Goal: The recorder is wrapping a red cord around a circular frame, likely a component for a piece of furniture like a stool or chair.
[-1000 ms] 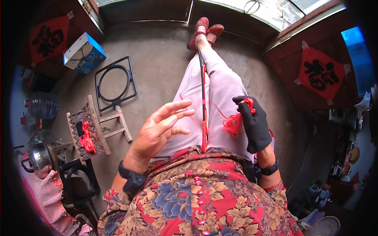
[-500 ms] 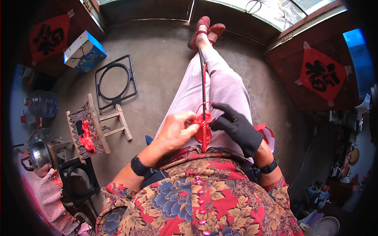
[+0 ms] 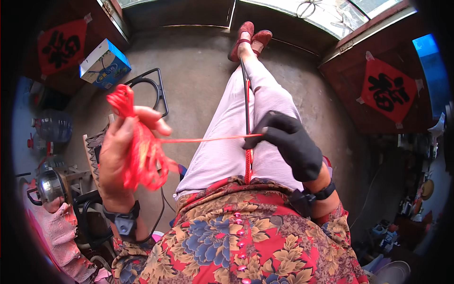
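My left hand (image 3: 116, 154), raised on the left, is wrapped round a loose bundle of red cord (image 3: 144, 161). One strand runs taut from this bundle across my lap to my right hand (image 3: 286, 142). That hand wears a black glove, and its fingers are pinched on the strand beside a thin black frame (image 3: 245, 109). The frame stands on edge between my legs, seen almost edge-on. Tightly worked red cord (image 3: 248, 165) covers its near part. Motion slightly blurs the bundle.
A low wooden stool (image 3: 90, 151) is partly hidden behind my left hand. Beyond it, a black square frame with a ring (image 3: 163, 94) lies on the floor near a blue and white box (image 3: 105, 64). A metal pot (image 3: 49, 187) and pink cloth (image 3: 56, 236) are at the left.
My left hand has left the frame and swung out to the left, now with the cord bundle in it. The strand is drawn out between my hands. My right hand stays near the frame.
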A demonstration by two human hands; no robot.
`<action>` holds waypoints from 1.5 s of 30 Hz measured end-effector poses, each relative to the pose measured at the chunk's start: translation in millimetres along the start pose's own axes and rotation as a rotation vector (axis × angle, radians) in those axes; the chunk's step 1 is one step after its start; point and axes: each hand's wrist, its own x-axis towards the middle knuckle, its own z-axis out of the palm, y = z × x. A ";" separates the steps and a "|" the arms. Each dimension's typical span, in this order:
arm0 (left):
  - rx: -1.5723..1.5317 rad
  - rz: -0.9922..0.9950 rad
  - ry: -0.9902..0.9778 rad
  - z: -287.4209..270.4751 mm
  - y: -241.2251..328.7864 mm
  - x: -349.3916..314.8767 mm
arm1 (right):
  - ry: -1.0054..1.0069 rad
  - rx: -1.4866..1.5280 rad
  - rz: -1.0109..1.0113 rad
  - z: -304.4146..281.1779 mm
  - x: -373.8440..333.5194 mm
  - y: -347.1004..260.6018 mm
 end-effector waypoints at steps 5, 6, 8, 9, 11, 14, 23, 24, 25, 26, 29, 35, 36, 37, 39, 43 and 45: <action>0.313 -0.296 -0.103 -1.6 -68.8 23.2 | 0.129 0.192 0.116 -0.8 -31.8 10.3; 0.403 -0.246 -0.130 10.3 -86.3 23.3 | 0.126 0.187 0.120 2.7 -34.6 9.9; 0.411 -0.353 -0.242 36.7 -107.8 24.4 | 0.185 0.226 0.125 6.3 -40.1 7.9; 0.599 -0.144 -0.224 49.3 -125.8 23.2 | 0.202 0.205 0.174 9.2 -39.7 3.5; 0.789 0.068 -0.209 58.0 -148.1 20.2 | 0.193 0.248 0.252 12.0 -44.2 -0.7; 0.776 -0.027 -0.192 57.0 -160.3 19.1 | 0.223 0.263 0.354 20.2 -52.1 -11.5; 0.323 0.037 -0.095 22.3 -103.4 20.6 | 0.269 -0.486 -0.151 -44.4 -23.8 67.6; 0.441 0.199 -0.166 30.0 -101.5 21.9 | 0.205 -0.776 -0.136 -43.0 -23.4 76.2; 0.859 0.387 -0.226 27.8 -101.3 26.1 | 0.128 -0.795 -0.184 -36.1 -21.9 83.6; 1.280 0.571 -0.277 24.5 -104.5 27.9 | 0.112 -0.761 -0.172 -21.8 -20.8 84.1; 1.411 0.486 -0.393 31.7 -135.7 28.5 | 0.056 -0.886 -0.170 2.4 -19.5 68.7; 1.138 0.504 -0.268 40.9 -129.4 41.1 | 0.201 -0.877 -0.271 -16.0 -23.1 56.2; 1.031 0.580 -0.194 39.8 -126.7 42.1 | 0.260 -0.826 -0.286 -17.6 -28.4 47.9; 0.831 0.273 -0.196 41.8 -120.5 36.3 | 0.253 -0.755 -0.308 -22.5 -34.4 38.8; 0.350 -0.124 -0.367 39.9 -114.2 29.5 | 0.297 -0.388 -0.267 -16.6 -47.4 11.5; -0.553 -0.566 -0.604 56.0 -111.4 16.7 | -0.025 0.423 -0.470 -3.0 -67.5 -6.0; -0.794 -0.523 -0.486 67.2 -113.2 19.4 | -0.429 0.672 -0.581 -6.8 -68.5 -9.4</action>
